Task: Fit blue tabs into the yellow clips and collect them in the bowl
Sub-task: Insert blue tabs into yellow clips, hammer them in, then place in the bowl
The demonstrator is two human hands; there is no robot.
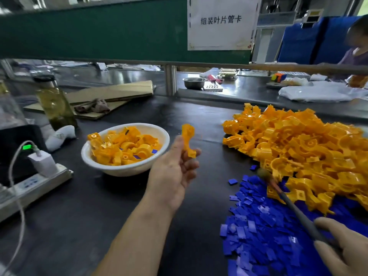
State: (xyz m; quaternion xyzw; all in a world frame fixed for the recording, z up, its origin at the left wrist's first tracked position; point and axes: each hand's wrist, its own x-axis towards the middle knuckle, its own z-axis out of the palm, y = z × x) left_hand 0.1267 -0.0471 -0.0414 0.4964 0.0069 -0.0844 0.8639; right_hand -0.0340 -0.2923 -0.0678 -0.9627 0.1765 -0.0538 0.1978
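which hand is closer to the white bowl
Left. The left hand, holding a yellow clip, is just right of the white bowl. The right hand is far off at the bottom right, over the blue tabs, holding a grey stick.

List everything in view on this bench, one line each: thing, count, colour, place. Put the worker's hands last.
bowl: one, white, centre-left, holding clips
clip pile: one, yellow, right
tab pile: one, blue, lower right
tool: one, grey, over the tab pile
bottle: one, clear, left
power strip: one, pale, left edge
cardboard: few sheets, brown, back left
sign: one, white, top
metal bowl: one, silver, far bench
left hand: one, centre, pinching a yellow clip
right hand: one, lower right, holding the tool
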